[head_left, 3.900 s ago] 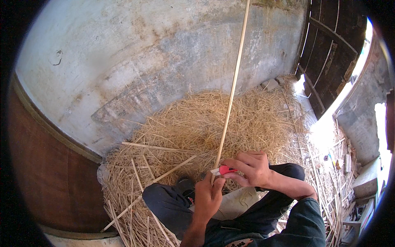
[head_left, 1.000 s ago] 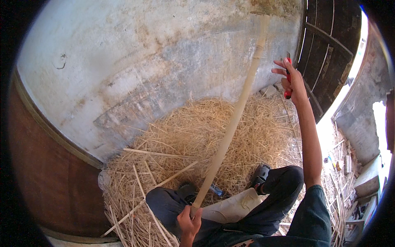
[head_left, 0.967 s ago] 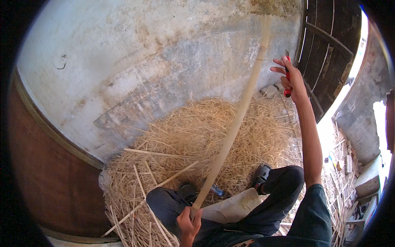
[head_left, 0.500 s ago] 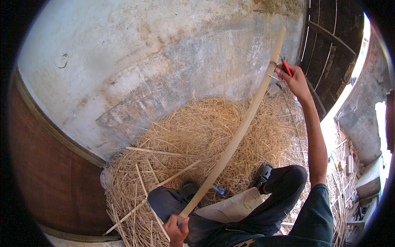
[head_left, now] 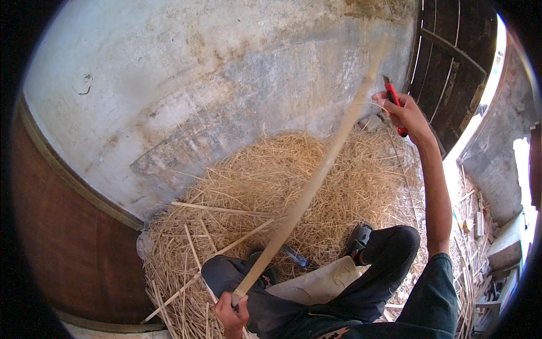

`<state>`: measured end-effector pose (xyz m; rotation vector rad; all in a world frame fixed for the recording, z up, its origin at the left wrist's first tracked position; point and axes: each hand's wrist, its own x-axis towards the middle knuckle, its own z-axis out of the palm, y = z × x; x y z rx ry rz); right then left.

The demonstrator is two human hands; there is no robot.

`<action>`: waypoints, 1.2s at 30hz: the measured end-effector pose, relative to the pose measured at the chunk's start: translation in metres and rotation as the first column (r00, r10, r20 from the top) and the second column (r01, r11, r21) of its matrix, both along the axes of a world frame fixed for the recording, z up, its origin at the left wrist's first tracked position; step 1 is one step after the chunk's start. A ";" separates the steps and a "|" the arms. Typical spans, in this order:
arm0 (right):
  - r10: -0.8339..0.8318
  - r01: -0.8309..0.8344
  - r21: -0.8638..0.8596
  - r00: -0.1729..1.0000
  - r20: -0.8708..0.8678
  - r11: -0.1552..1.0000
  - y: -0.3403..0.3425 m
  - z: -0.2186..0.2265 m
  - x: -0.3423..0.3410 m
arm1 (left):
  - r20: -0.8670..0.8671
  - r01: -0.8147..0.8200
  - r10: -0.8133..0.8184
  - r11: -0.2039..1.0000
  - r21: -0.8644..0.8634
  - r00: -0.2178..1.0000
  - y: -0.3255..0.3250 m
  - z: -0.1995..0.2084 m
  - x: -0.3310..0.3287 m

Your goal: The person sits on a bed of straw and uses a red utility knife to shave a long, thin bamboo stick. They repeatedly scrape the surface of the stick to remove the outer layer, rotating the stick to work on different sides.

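Note:
A long, pale bamboo strip [head_left: 309, 195], slightly bowed and blurred by motion, slants up from my lap toward the wall. My left hand [head_left: 231, 313] is closed around its lower end, thumb on top. Near its far end, my right hand [head_left: 407, 116] grips a red and black utility knife [head_left: 393, 101], the blade pointing up. A thin pale sliver curves by the right fingertips; whether they pinch it I cannot tell. Between the right hand and the strip there is a small gap.
Straw-like shavings [head_left: 265, 175] cover the floor before me. Several thin strips [head_left: 243, 237] lie at the left. A pale curved sheet [head_left: 316, 279] sits between my legs, near a small blue item [head_left: 297, 257]. A stained wall [head_left: 226, 85] stands ahead, dark wooden boards [head_left: 451, 56] at the right.
The strip and my left hand have shifted left and slightly down. My right hand has come away from the strip, and the knife now shows more fully, tilted upright.

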<state>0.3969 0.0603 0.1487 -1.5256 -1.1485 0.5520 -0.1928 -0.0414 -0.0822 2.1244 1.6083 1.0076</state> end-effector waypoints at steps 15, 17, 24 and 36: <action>0.076 -0.019 0.186 0.949 -0.307 0.982 -0.015 -0.007 0.066 | -0.087 -0.026 0.037 0.991 0.132 0.996 0.013 0.015 -0.019; 0.295 -0.111 0.359 0.806 -0.512 0.927 -0.020 -0.003 0.082 | -0.081 0.001 0.010 0.991 0.133 0.997 0.014 0.016 -0.018; 0.589 -0.291 0.534 0.588 -0.554 0.793 -0.048 0.000 0.087 | -0.116 -0.036 0.049 0.994 0.108 0.992 0.015 0.011 -0.029; -0.077 0.080 0.043 0.996 -0.052 0.996 -0.088 -0.038 0.139 | -0.195 -0.236 0.269 0.955 0.178 0.943 0.025 0.037 -0.059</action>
